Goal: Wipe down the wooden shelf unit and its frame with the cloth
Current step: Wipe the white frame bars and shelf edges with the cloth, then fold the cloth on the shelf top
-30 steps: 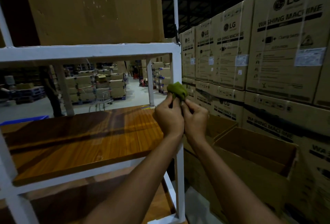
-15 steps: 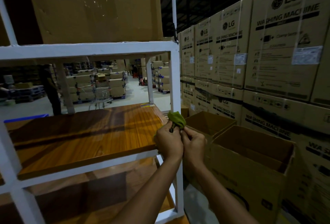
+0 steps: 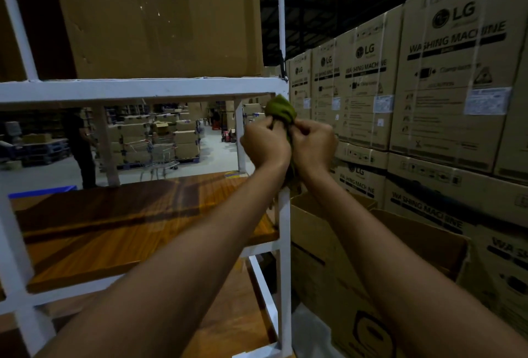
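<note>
Gripping crumpled green cloth [image 3: 281, 109] around white metal post [image 3: 284, 243]: left hand [image 3: 264, 145], right hand [image 3: 314, 143], both grips curled tight.

At 8 o'clock, wooden shelf [image 3: 114, 229]; at 11, carton [image 3: 160, 15] on the tier above; at 3, stacked cartons [image 3: 451, 86]; at 5, open box [image 3: 328, 257] right of the frame post [image 3: 284, 272].

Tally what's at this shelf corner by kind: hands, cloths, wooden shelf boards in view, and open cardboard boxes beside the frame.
hands: 2, left hand and right hand, both gripping the cloth
green cloth: 1
wooden shelf boards: 2, middle and lower
open cardboard boxes: 2, nearer and farther
Total: 7
</note>
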Demonstrator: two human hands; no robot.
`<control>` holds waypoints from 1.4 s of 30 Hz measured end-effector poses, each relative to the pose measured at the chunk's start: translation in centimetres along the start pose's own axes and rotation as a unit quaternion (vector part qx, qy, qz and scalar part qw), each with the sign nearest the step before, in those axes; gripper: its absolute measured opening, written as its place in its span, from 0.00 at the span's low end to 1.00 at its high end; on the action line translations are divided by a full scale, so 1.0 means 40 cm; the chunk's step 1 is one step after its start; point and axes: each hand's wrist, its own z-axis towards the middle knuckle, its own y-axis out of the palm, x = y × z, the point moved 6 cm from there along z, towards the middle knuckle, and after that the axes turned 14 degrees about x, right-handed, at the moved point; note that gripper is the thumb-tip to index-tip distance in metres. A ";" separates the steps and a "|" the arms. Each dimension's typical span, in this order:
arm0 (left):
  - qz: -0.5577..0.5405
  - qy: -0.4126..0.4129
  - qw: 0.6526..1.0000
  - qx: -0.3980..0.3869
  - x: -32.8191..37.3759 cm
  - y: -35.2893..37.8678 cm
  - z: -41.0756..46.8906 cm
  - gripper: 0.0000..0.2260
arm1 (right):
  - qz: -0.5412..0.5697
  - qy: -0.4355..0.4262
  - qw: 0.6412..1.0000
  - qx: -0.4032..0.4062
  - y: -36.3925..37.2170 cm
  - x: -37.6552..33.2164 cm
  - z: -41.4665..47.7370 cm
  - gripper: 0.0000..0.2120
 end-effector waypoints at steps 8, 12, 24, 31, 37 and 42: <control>-0.041 0.038 0.998 0.005 0.032 0.009 0.020 0.12 | 0.063 0.040 0.997 -0.006 0.008 -0.030 0.026 0.07; -0.018 0.047 0.999 -0.017 -0.037 -0.014 -0.031 0.08 | 0.052 0.059 0.997 0.009 -0.005 0.033 -0.055 0.07; 0.092 0.017 0.985 -0.144 -0.237 -0.108 -0.125 0.10 | -0.052 0.150 0.987 -0.010 -0.080 0.178 -0.252 0.09; 0.121 0.051 0.956 -0.262 -0.332 -0.326 -0.266 0.08 | -0.132 0.108 0.981 -0.095 -0.215 0.181 -0.494 0.10; 0.206 0.024 0.900 -0.384 -0.554 -0.564 -0.446 0.10 | -0.226 0.111 0.949 -0.188 -0.325 0.263 -0.857 0.09; 0.302 -0.035 0.807 -0.507 -0.746 -0.746 -0.614 0.05 | -0.308 0.175 0.872 -0.339 -0.391 0.337 -1.144 0.05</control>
